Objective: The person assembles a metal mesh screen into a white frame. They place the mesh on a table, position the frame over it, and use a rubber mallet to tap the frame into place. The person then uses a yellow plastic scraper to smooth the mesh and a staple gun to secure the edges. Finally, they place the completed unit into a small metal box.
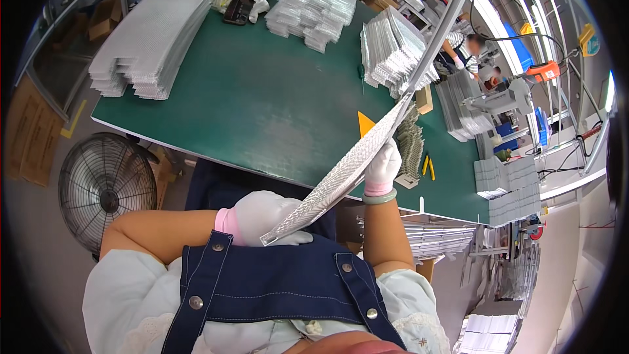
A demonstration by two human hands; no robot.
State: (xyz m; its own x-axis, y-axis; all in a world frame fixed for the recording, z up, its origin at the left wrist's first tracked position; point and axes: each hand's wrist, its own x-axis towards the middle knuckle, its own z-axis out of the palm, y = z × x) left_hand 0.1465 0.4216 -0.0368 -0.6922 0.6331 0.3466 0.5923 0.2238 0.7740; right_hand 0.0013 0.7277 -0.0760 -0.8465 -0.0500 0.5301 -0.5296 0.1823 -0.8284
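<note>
A long, silvery panel with a ridged, textured face [341, 174] is held up at a slant in front of my chest, seen almost edge-on. Its lower end lies across my left hand [262, 213], gloved in white with a pink cuff; the fingers curl round it and partly hide beneath it. Higher up, my right hand [383, 165], in the same kind of glove, grips the panel's right side. An orange triangular piece [365, 123] shows just behind the panel. Yellow-handled pliers [428, 167] lie on the green table [262, 105] right of my right hand.
Stacks of similar silvery sheets stand at the table's far left [154, 39], back middle [314, 6] and right [393, 49]. A row of ridged metal pieces [409, 147] sits beside my right hand. A metal post [445, 19] rises nearby. A black fan [108, 190] stands at left.
</note>
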